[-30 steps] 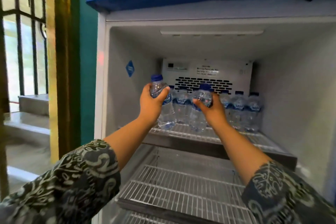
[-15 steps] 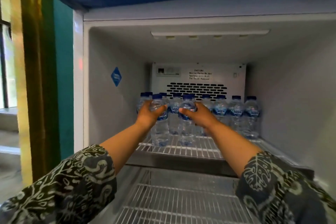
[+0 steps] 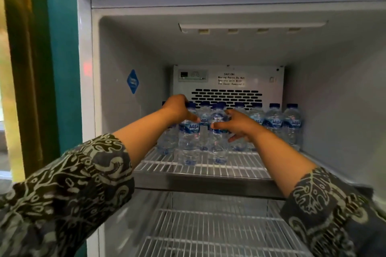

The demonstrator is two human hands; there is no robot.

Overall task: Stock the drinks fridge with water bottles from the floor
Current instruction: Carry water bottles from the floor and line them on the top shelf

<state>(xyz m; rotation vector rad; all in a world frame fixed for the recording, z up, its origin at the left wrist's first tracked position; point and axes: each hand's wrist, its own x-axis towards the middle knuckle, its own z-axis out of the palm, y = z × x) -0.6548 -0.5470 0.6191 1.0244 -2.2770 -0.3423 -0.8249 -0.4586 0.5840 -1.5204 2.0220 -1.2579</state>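
The open drinks fridge (image 3: 117, 52) has a top wire shelf (image 3: 240, 166) with a row of clear blue-capped water bottles (image 3: 274, 125) along its back. In front of that row, two more bottles stand on the shelf. My left hand (image 3: 177, 109) grips the left bottle (image 3: 189, 142) at its neck and cap. Beside it stands the right bottle (image 3: 218, 146), with the thumb and fingers of my right hand (image 3: 240, 126) wrapped around its label. Both bottle bases rest on the wires.
A vented white fan cover (image 3: 227, 81) with a caution label forms the back wall. A lower wire shelf (image 3: 208, 225) lies below. Left of the fridge is a teal wall (image 3: 60, 69) and a yellow-green door frame (image 3: 18, 58).
Both hands have carried their bottles further into the fridge and lowered them onto the top shelf in front of the back row. The camera has moved closer.
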